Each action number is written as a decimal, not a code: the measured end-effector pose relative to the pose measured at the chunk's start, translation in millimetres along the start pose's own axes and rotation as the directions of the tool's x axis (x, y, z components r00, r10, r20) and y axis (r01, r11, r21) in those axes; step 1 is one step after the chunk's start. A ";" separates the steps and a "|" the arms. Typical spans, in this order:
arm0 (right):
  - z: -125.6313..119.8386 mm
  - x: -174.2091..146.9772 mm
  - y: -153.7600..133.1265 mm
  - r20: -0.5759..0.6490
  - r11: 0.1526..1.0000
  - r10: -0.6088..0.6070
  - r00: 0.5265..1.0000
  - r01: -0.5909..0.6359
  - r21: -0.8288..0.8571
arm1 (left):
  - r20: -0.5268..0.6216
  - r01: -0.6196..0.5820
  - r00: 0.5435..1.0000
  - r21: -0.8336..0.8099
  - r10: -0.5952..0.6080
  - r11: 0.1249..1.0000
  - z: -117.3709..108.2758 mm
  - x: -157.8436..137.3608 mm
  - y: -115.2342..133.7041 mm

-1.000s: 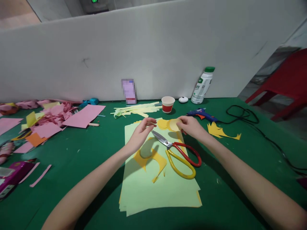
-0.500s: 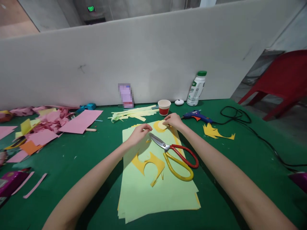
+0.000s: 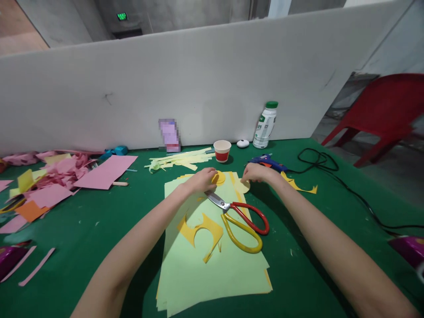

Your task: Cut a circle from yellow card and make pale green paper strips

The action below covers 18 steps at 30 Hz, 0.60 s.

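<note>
My right hand [image 3: 256, 173] pinches a pale yellow paper circle [image 3: 244, 186] at the upper right edge of the stacked pale green paper [image 3: 212, 278]. At the top of this stack, my left hand [image 3: 202, 179] reaches the left side of a deeper yellow paper circle [image 3: 219, 178]. Its thumb and fingers are apart; whether they touch the circle is unclear. Scissors [image 3: 228, 206] with one red and one yellow handle lie on the stack, their tip under my left hand. Below them rests a yellow paper offcut [image 3: 208, 229] with round cutouts.
Behind the stack are pale paper strips [image 3: 185, 158], a paper cup [image 3: 222, 151], a white oval object [image 3: 243, 143] and a bottle [image 3: 265, 126]. A blue glue gun [image 3: 268, 162] trails a black cord at right. Pink paper scraps [image 3: 69, 174] pile up at left.
My right hand has moved right with the pale circle, off the deeper yellow one. My left hand has shifted right to the deeper yellow circle. The view has shifted slightly.
</note>
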State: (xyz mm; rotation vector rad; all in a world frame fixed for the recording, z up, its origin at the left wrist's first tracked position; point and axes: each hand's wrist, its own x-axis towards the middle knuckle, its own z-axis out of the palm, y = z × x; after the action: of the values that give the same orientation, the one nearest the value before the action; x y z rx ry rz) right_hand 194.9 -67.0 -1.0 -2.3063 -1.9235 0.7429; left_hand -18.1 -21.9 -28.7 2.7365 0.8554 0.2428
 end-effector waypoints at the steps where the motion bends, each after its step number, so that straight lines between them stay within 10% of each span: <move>1: 1.6 -1.6 2.1 -0.021 0.999 -0.019 1.000 0.018 -0.034 | 0.038 -0.019 0.999 0.029 0.018 0.999 -1.4 4.4 0.0; 11: 35.7 3.9 -13.3 -0.195 0.827 -0.554 0.809 0.510 -0.234 | 0.205 -0.041 0.979 0.133 0.013 0.990 -8.6 24.4 -4.2; 18: 42.8 22.9 -21.2 -0.283 0.838 -0.545 0.789 0.516 -0.176 | -0.006 0.079 0.997 -0.081 -0.080 0.994 3.9 24.2 -23.9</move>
State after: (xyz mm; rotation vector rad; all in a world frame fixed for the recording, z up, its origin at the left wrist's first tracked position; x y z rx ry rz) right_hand 161.4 -52.0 -39.2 -1.6298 -2.2981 0.2024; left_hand -10.2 10.2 -37.7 2.6224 0.9336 0.2682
